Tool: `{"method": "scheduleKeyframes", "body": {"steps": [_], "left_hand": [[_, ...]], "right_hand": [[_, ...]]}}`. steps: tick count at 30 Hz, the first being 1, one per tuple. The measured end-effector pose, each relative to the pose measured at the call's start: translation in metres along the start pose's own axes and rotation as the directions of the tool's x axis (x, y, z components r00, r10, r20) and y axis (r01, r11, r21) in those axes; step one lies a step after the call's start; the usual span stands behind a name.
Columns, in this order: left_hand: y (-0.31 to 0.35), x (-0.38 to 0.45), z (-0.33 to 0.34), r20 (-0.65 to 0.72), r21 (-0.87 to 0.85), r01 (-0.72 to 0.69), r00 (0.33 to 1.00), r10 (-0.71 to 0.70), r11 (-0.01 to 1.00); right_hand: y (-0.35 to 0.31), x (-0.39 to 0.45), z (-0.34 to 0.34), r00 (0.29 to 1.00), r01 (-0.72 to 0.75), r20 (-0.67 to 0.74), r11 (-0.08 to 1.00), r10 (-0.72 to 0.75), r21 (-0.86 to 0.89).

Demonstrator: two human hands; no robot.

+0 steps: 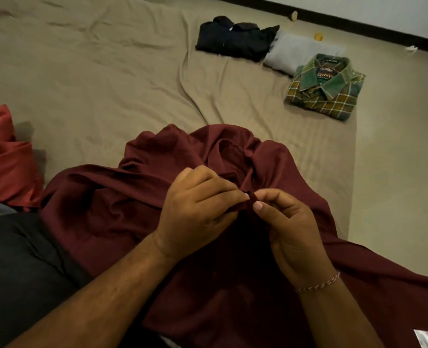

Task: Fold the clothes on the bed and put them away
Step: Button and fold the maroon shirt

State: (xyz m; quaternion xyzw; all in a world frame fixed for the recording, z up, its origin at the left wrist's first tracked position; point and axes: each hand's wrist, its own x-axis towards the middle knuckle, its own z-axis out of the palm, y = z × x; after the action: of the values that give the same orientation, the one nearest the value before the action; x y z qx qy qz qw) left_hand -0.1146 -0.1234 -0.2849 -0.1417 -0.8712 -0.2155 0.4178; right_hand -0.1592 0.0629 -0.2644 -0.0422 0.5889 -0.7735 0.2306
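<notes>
I see the maroon shirt [137,197] lying rumpled on the beige bedsheet [95,79] right under both hands, which meet at one small bit of its fabric. My left hand [195,207] pinches that bit from the left, and my right hand [291,227] pinches it from the right, fingertips nearly touching. Farther off, well apart from the hands, a folded green plaid shirt [326,89], a grey folded garment [291,54] and a dark folded garment [235,38] lie in a row.
</notes>
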Motion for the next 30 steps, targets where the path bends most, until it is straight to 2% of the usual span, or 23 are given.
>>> {"method": "scheduleKeyframes", "body": {"steps": [12, 30], "left_hand": [[0.002, -0.002, 0.004, -0.031, 0.040, 0.017, 0.999, -0.016, 0.999], [0.003, -0.009, 0.012, 0.025, 0.030, 0.006, 1.000, -0.006, 1.000]], "right_hand": [[0.001, 0.003, -0.002, 0.999, -0.044, 0.000, 0.991, 0.045, 0.129], [0.011, 0.004, -0.004, 0.998, -0.034, 0.059, 0.993, 0.027, 0.115]]}}
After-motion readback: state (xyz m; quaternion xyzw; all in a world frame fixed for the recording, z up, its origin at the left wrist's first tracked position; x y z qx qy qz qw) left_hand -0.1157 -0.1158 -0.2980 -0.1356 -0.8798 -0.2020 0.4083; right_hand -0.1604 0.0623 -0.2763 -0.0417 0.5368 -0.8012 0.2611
